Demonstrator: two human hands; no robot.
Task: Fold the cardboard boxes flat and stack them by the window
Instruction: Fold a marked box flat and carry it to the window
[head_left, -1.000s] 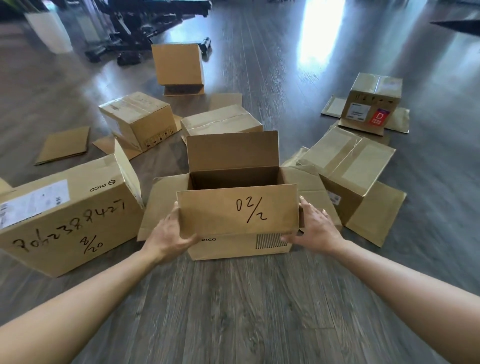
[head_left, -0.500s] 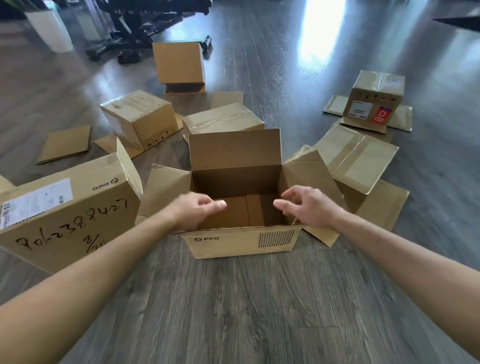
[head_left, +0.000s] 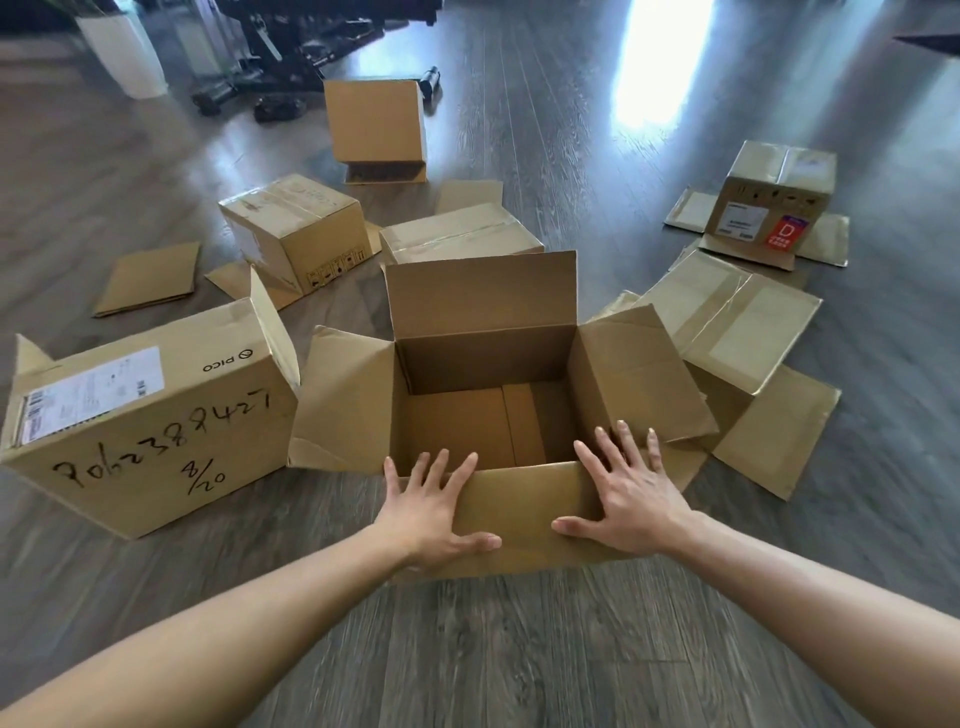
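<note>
Two flat, spread hands, left and right, no grip, on open box's near flap, hiding its front.

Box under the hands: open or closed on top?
Open: the box has its flaps spread, bare inside visible; both hands press its near flap down.

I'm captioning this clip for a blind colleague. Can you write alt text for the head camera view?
Both hands, left and right, press flat on the near flap of an open cardboard box on a wood floor. More boxes surround it.
</note>
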